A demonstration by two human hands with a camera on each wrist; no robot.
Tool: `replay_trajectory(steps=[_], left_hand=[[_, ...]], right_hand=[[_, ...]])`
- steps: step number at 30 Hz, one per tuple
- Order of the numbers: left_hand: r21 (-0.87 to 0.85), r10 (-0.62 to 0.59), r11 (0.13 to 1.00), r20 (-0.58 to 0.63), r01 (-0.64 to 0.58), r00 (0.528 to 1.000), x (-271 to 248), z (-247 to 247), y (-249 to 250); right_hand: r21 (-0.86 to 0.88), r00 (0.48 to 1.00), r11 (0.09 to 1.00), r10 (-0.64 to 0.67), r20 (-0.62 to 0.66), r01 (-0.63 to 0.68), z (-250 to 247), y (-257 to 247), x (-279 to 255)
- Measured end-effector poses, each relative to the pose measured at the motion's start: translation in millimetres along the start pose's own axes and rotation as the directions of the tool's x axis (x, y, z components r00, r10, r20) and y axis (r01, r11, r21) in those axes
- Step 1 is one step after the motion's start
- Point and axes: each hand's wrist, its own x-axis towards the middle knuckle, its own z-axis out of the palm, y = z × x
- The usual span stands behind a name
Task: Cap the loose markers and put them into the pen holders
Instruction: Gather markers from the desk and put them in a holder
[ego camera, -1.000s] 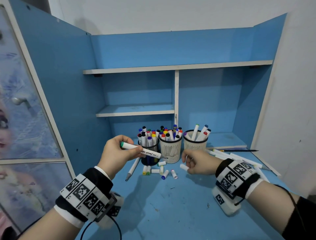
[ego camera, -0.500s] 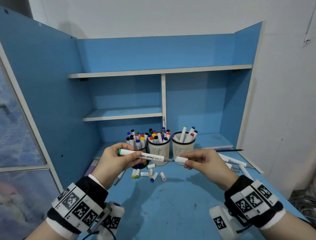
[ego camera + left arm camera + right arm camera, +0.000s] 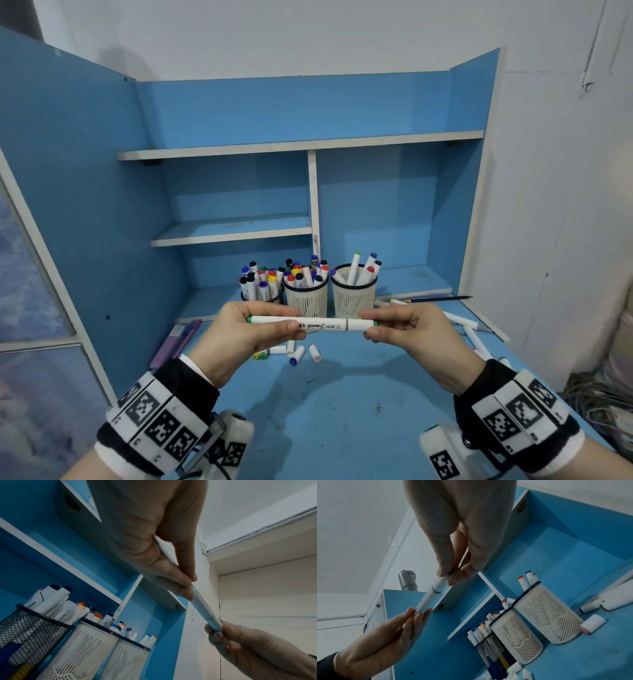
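I hold a white green-ended marker (image 3: pixel 318 324) level above the blue desk, in front of the pen holders. My left hand (image 3: pixel 253 329) grips its left half. My right hand (image 3: pixel 387 327) pinches the white cap (image 3: pixel 360 324) seated on its right end. The same marker (image 3: pixel 200 601) runs between both hands in the left wrist view, and it (image 3: pixel 429 596) shows in the right wrist view too. Behind stand a black mesh holder (image 3: pixel 263 297) and two white holders (image 3: pixel 306 299) (image 3: pixel 353 298) with markers in them.
Several loose caps (image 3: pixel 296 354) lie on the desk (image 3: pixel 342 411) below my hands. Uncapped markers (image 3: pixel 474 337) and a pencil (image 3: pixel 438 299) lie at the right, purple pens (image 3: pixel 178 342) at the left. Blue shelves (image 3: pixel 233 233) rise behind the holders.
My right hand picked up a cap from the desk, brought it to the marker's right end and pushed it on. Both hands and the marker rose toward the centre.
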Motion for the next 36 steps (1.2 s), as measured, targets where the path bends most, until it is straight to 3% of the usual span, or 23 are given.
replay_trajectory(steps=[11, 16, 19, 22, 26, 30, 33, 36], left_hand=[[-0.008, 0.01, 1.0, 0.021, -0.01, 1.0, -8, 6, 5], [0.219, 0.075, 0.972, 0.044, -0.083, 0.996, -14, 5, 14], [0.291, 0.164, 0.945, -0.038, -0.146, 0.986, -12, 9, 18], [0.376, 0.22, 0.908, -0.055, -0.184, 0.974, -9, 17, 20], [0.41, 0.267, 0.883, -0.041, -0.227, 0.963, -2, 23, 23], [0.405, 0.254, 0.888, -0.034, -0.219, 0.967, 11, 10, 20], [0.501, 0.162, 0.859, -0.065, -0.108, 0.985, 27, -11, 2], [0.687, 0.083, 0.727, -0.12, 0.022, 0.989, 52, -44, -26]], right_hand=[[-0.028, 0.997, 0.998, -0.059, -0.05, 0.058, 4, -3, -16], [-0.231, 0.992, 0.973, 0.03, 0.126, -0.001, 14, 15, -17], [-0.388, 0.967, 0.916, -0.003, 0.255, 0.105, 25, 17, -16], [-0.476, 0.951, 0.853, -0.069, 0.301, 0.213, 36, 13, -12], [-0.407, 0.956, 0.884, -0.129, 0.263, 0.231, 49, 7, -4], [-0.442, 0.971, 0.876, -0.107, 0.212, 0.193, 47, 11, 7], [-0.435, 0.988, 0.889, -0.097, 0.122, 0.141, 39, 16, 17], [-0.411, 0.992, 0.905, -0.124, 0.0, 0.113, 30, 15, 29]])
